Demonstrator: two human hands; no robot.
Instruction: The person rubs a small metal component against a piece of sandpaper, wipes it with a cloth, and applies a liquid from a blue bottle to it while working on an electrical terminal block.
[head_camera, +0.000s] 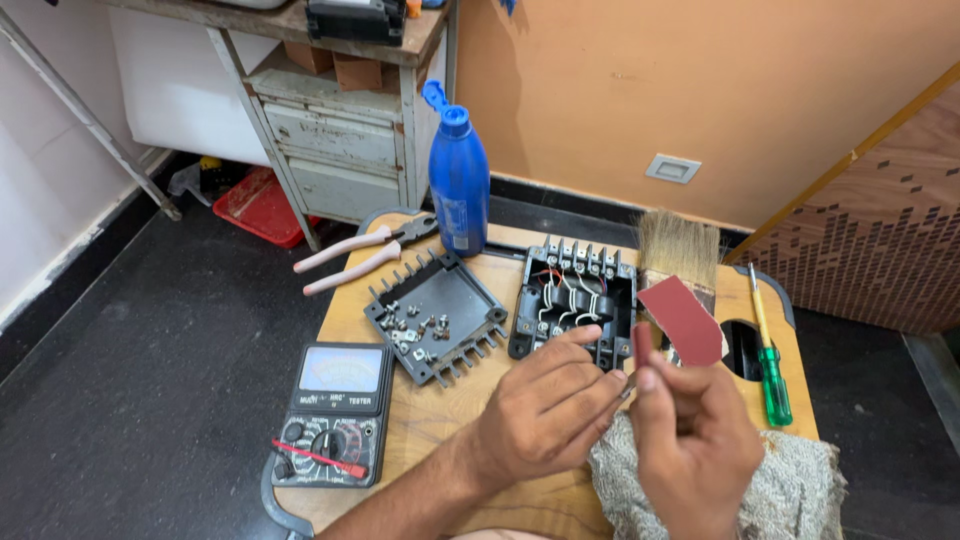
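Observation:
My left hand (545, 410) and my right hand (695, 440) meet over the front of a small wooden table (440, 420). Between the fingertips of both hands is a small thin metal part, mostly hidden. My right hand pinches a folded strip of dark red sandpaper (641, 343) against it. A larger sheet of the same red sandpaper (685, 318) lies just behind the hands. Directly beyond my left hand sits a black terminal box (575, 300) with white wires and several metal lugs.
A black ribbed cover (435, 315) holding loose screws lies left of the box. Also here: an analog multimeter (330, 412), pink-handled pliers (360, 255), blue bottle (459, 180), paintbrush (680, 245), green screwdriver (771, 365), grey cloth (800, 490), metal cabinet (335, 130).

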